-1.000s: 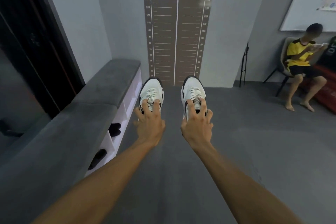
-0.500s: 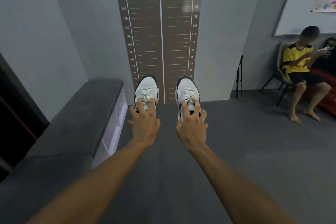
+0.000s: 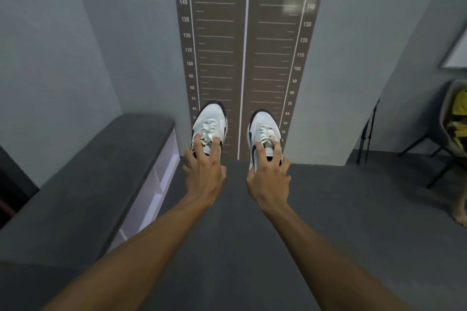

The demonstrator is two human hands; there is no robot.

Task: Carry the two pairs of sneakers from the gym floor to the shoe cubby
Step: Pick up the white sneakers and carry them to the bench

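I hold one pair of white sneakers with black trim out in front of me, toes pointing away. My left hand (image 3: 204, 169) grips the left sneaker (image 3: 211, 121) by its opening and laces. My right hand (image 3: 269, 176) grips the right sneaker (image 3: 264, 129) the same way. Both shoes hang above the grey floor. The shoe cubby (image 3: 161, 174), white inside with a dark grey padded top (image 3: 101, 174), runs along the left wall; only its far compartments show, at a steep angle. A second pair is not in view.
A brown height chart (image 3: 242, 45) covers the wall straight ahead. At the right edge a person in yellow (image 3: 460, 118) sits on a chair, with a folded black stand (image 3: 366, 134) against the wall nearby. Grey floor (image 3: 353, 209) spreads to the right.
The view has moved closer to the height-chart wall and turned left, so the seated person slid to the right edge. The dark shoes in the near cubby compartments are out of sight. Both hands keep their grip.
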